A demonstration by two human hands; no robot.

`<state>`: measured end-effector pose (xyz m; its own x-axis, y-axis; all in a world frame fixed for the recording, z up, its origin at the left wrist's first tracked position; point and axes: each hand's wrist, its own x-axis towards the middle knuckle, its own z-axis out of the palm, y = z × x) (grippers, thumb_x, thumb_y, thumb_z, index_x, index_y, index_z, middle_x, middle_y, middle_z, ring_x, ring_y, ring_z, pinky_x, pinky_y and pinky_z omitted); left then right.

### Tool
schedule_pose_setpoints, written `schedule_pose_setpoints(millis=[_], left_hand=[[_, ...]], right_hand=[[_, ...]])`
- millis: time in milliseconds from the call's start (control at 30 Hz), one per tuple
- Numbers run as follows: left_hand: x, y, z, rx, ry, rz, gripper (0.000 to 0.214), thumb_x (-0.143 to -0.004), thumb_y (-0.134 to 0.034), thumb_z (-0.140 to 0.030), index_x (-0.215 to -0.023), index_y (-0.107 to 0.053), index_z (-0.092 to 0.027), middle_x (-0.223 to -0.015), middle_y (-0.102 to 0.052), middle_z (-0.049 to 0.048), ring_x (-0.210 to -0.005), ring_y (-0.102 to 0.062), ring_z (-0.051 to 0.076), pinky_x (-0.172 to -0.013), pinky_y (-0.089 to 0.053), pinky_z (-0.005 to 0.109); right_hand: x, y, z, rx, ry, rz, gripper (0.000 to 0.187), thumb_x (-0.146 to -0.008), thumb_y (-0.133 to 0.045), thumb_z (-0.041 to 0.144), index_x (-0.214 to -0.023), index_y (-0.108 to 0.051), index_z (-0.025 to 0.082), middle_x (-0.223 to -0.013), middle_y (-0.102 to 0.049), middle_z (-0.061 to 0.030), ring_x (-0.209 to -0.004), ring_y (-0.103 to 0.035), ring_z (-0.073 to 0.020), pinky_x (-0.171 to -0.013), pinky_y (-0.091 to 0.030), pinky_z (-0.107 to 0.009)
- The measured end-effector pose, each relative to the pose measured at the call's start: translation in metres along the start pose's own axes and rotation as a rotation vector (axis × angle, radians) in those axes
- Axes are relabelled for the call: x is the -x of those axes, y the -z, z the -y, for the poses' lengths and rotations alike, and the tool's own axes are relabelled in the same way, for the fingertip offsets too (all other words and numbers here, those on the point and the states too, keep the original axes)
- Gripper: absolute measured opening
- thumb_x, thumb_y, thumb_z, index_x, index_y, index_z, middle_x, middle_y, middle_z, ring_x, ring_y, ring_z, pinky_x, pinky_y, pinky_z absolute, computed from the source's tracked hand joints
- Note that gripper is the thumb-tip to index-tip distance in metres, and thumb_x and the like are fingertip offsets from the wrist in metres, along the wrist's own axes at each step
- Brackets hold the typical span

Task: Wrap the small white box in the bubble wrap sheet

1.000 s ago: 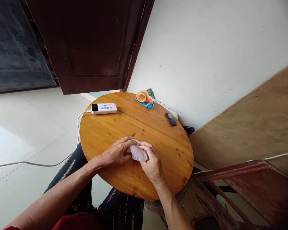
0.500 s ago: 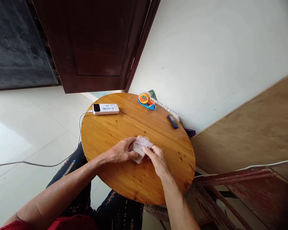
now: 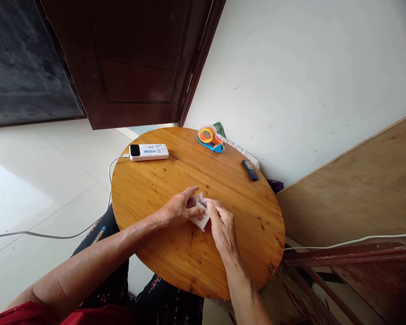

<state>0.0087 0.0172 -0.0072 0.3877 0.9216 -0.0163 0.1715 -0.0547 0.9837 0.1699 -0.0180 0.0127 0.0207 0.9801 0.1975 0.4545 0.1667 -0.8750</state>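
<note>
A small, flat, whitish packet in clear crinkled plastic wrap (image 3: 201, 222) lies at the near middle of the round wooden table (image 3: 149, 194). My left hand (image 3: 177, 208) holds it from the left, thumb across its top and forefinger stretched past its far side. On the right, my right hand (image 3: 223, 225) pinches the far right edge of the plastic between thumb and fingers. What is inside the wrap cannot be made out, as my fingers cover part of it.
A white power bank (image 3: 149, 152) with a plugged-in white cable (image 3: 110, 180) is at the far left of the table. An orange and blue tape dispenser (image 3: 210, 138) stands at the back. A dark, blurred object (image 3: 250, 170) lies near the wall (image 3: 291, 90).
My right fingers have folded in more tightly on the plastic. My left thumb has slid further over the packet, and the left forefinger now stretches out. The view has shifted slightly.
</note>
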Motion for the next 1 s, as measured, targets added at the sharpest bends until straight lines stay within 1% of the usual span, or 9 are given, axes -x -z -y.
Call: schedule_pose_setpoints(millis=[133, 300, 367, 500, 567, 667, 767, 867, 1000], left_hand=[[0.004, -0.002, -0.006, -0.174, -0.024, -0.072, 0.067, -0.082, -0.066, -0.037, -0.142, -0.045, -0.017, -0.093, -0.068, 0.0031, -0.081, -0.060, 0.016, -0.077, -0.050, 0.030], [0.004, -0.004, -0.007, -0.240, -0.045, -0.116, 0.060, -0.084, -0.064, -0.038, -0.138, -0.050, -0.017, -0.090, -0.067, 0.0038, -0.084, -0.061, 0.019, -0.082, -0.050, 0.033], [0.003, -0.002, -0.004, -0.147, -0.055, -0.107, 0.060, -0.082, -0.065, -0.038, -0.137, -0.051, -0.016, -0.092, -0.066, 0.0037, -0.083, -0.061, 0.018, -0.080, -0.050, 0.032], [0.000, 0.001, 0.005, 0.153, -0.041, -0.030, 0.072, -0.076, -0.072, -0.033, -0.140, -0.044, -0.016, -0.105, -0.064, 0.0056, -0.080, -0.060, 0.014, -0.075, -0.050, 0.029], [-0.002, 0.001, 0.009, 0.227, -0.040, -0.022, 0.072, -0.075, -0.073, -0.030, -0.140, -0.044, -0.017, -0.106, -0.064, 0.0058, -0.082, -0.060, 0.013, -0.077, -0.049, 0.029], [-0.004, -0.002, 0.012, 0.256, -0.071, -0.046, 0.064, -0.078, -0.070, -0.029, -0.136, -0.047, -0.015, -0.098, -0.064, 0.0043, -0.082, -0.059, 0.013, -0.077, -0.048, 0.028], [-0.005, -0.003, 0.013, 0.214, -0.094, -0.063, 0.059, -0.080, -0.067, -0.030, -0.134, -0.049, -0.013, -0.089, -0.061, 0.0011, -0.076, -0.055, 0.012, -0.072, -0.047, 0.026], [-0.005, -0.003, 0.013, 0.171, -0.103, -0.074, 0.058, -0.080, -0.066, -0.029, -0.133, -0.050, -0.011, -0.086, -0.058, -0.0001, -0.074, -0.052, 0.011, -0.072, -0.046, 0.026], [-0.005, -0.003, 0.011, 0.145, -0.085, -0.083, 0.056, -0.082, -0.064, -0.027, -0.133, -0.050, -0.011, -0.091, -0.060, 0.0019, -0.080, -0.055, 0.013, -0.078, -0.048, 0.029]], right_hand=[[0.001, -0.002, -0.002, 0.022, 0.080, 0.008, 0.036, -0.095, -0.046, 0.042, -0.100, -0.073, 0.020, -0.103, -0.074, -0.0090, -0.099, -0.067, -0.0234, -0.090, -0.050, -0.033], [0.000, -0.004, -0.007, 0.089, 0.141, 0.005, 0.036, -0.097, -0.043, 0.040, -0.104, -0.072, 0.020, -0.106, -0.073, -0.0097, -0.101, -0.066, -0.0238, -0.093, -0.049, -0.035], [-0.002, -0.004, -0.009, 0.110, 0.150, 0.015, 0.036, -0.098, -0.041, 0.039, -0.104, -0.072, 0.020, -0.106, -0.073, -0.0093, -0.100, -0.066, -0.0236, -0.093, -0.049, -0.035], [-0.006, -0.006, -0.012, 0.124, 0.138, 0.025, 0.038, -0.098, -0.040, 0.041, -0.101, -0.072, 0.021, -0.098, -0.074, -0.0078, -0.092, -0.067, -0.0224, -0.088, -0.051, -0.034], [-0.006, -0.007, -0.014, 0.132, 0.173, -0.011, 0.037, -0.098, -0.042, 0.041, -0.100, -0.072, 0.021, -0.099, -0.073, -0.0083, -0.096, -0.067, -0.0228, -0.090, -0.051, -0.035], [-0.004, -0.008, -0.017, 0.183, 0.259, -0.099, 0.032, -0.097, -0.047, 0.039, -0.101, -0.073, 0.020, -0.105, -0.071, -0.0107, -0.103, -0.065, -0.0236, -0.095, -0.050, -0.037], [0.000, -0.007, -0.019, 0.281, 0.327, -0.125, 0.033, -0.098, -0.047, 0.036, -0.109, -0.072, 0.018, -0.109, -0.070, -0.0127, -0.105, -0.064, -0.0239, -0.096, -0.050, -0.039], [0.006, -0.007, -0.018, 0.433, 0.387, -0.099, 0.038, -0.101, -0.040, 0.035, -0.122, -0.068, 0.019, -0.115, -0.069, -0.0135, -0.108, -0.063, -0.0251, -0.097, -0.049, -0.041], [0.017, -0.010, -0.011, 0.683, 0.422, -0.019, 0.049, -0.101, -0.037, 0.040, -0.142, -0.050, 0.017, -0.137, -0.057, -0.0185, -0.117, -0.058, -0.0316, -0.096, -0.047, -0.048]])
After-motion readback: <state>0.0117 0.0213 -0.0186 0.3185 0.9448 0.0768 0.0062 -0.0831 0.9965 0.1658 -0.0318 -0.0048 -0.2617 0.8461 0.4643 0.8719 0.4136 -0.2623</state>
